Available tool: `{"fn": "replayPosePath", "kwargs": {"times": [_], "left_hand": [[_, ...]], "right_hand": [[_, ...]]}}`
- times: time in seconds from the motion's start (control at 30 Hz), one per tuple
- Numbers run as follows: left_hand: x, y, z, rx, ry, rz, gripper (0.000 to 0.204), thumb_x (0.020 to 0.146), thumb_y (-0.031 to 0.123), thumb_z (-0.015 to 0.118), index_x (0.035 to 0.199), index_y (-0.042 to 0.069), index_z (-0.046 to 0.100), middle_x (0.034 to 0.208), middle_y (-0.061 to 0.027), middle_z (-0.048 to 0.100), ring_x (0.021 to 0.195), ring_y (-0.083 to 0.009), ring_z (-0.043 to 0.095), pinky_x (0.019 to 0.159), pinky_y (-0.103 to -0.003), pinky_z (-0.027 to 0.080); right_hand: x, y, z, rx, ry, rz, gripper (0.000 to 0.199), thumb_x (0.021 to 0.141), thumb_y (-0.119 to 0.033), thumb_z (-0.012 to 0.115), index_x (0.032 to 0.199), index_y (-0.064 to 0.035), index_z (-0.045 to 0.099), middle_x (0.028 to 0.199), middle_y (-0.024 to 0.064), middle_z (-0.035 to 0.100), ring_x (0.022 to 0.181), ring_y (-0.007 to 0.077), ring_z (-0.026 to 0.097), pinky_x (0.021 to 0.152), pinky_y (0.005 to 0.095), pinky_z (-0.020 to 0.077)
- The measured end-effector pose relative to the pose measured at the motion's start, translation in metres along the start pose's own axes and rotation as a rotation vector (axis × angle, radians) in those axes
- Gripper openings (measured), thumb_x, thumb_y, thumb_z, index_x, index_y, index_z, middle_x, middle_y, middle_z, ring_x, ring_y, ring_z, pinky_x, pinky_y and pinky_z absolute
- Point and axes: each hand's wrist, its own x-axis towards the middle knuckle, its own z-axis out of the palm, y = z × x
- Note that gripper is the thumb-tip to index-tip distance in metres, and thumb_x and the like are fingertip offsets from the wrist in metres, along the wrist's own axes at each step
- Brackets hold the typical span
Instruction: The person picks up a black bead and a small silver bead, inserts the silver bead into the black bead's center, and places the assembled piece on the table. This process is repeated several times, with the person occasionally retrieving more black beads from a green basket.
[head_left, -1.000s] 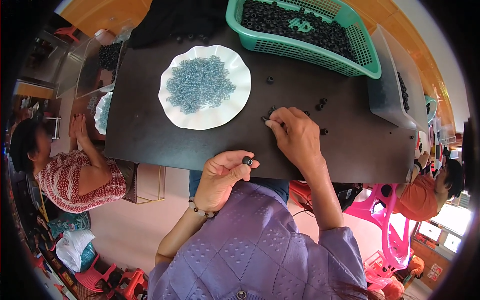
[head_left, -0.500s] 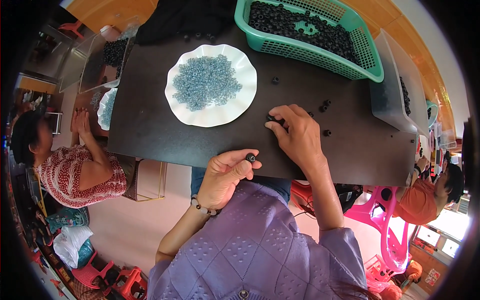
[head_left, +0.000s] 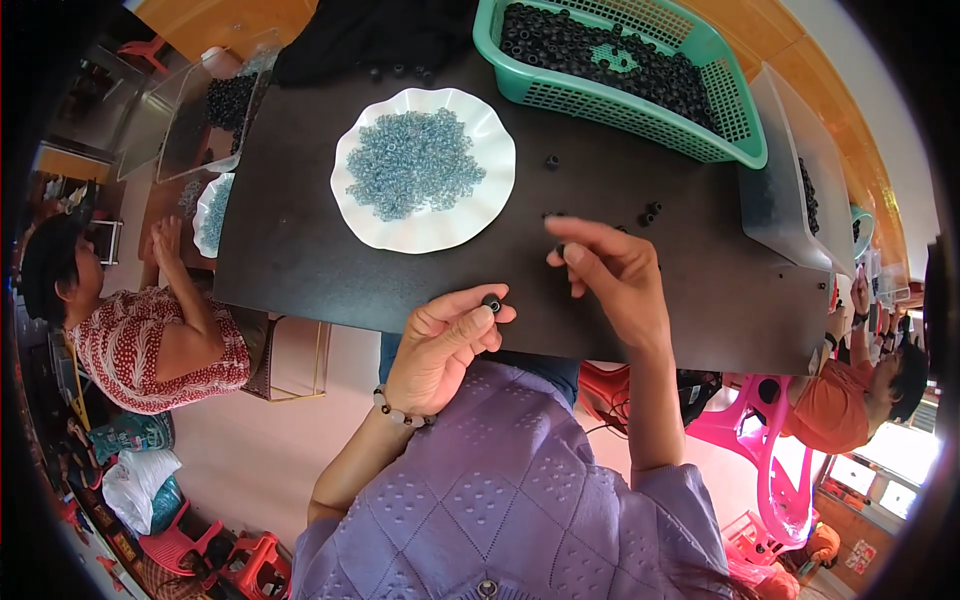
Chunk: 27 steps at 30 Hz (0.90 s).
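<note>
And in the left hand (head_left: 438, 345), a round black bead (head_left: 491, 302) is pinched between thumb and forefinger, right out at the tips, its pale-ringed hole turned partly upward! The bead is held just in front of the near edge of the dark table (head_left: 330, 285), with the other fingers curled loosely below it.

Over to the right hand (head_left: 625, 285), raised above the tabletop: a small dark piece (head_left: 562, 250) is caught at the tip of the thumb, pressed there against a bent finger. The forefinger is stretched out above it, clear of the piece; how much of the piece is covered by the fingers cannot be told. The two grips are held apart, the left one nearer the body.

Just past that outstretched forefinger, more dark beads (head_left: 552, 214) are partly hidden on the table. A lone bead (head_left: 552, 161) is seen farther off, and a close pair (head_left: 651, 213) is set to the right. Pale blue beads (head_left: 415, 165) are heaped on the wavy white plate (head_left: 499, 165), beyond the left hand, while black beads (head_left: 610, 70) are spread through the green basket (head_left: 630, 122) at the far side.
</note>
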Motion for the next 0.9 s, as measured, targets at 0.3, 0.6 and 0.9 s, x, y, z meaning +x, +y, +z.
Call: {"fn": "replayPosePath", "kwargs": {"times": [0.3,0.6,0.9], "left_hand": [[0.002,-0.001,0.005,-0.058,-0.061,-0.014,0.028,0.091,0.007,0.059,0.118,-0.001,0.059,0.101,-0.0141,0.066,0.076,-0.0089,0.059,0.073,-0.024,0.049],[-0.002,-0.006,0.006,-0.07,-0.078,-0.053,0.027,0.09,0.009,0.061,0.116,0.0,0.06,0.1,-0.0123,0.067,0.077,-0.0095,0.06,0.072,-0.024,0.05],[-0.003,-0.007,0.003,-0.103,-0.059,-0.061,0.027,0.091,0.01,0.061,0.116,0.001,0.06,0.099,-0.0111,0.067,0.077,-0.0089,0.059,0.074,-0.025,0.05]], "right_hand": [[-0.031,-0.005,0.006,0.239,-0.016,0.151,0.012,0.089,-0.006,0.06,0.098,0.0021,0.062,0.089,0.015,0.069,0.066,0.0127,0.065,0.061,0.0235,0.0546],[-0.041,0.007,0.012,0.303,-0.046,0.031,0.011,0.088,-0.007,0.062,0.095,0.0013,0.061,0.086,0.0118,0.067,0.066,0.0113,0.062,0.06,0.0236,0.052],[-0.04,0.011,0.015,0.427,-0.097,0.083,0.023,0.088,-0.011,0.064,0.105,0.0037,0.064,0.086,0.0095,0.064,0.065,0.0121,0.058,0.058,0.0231,0.0484]]}}
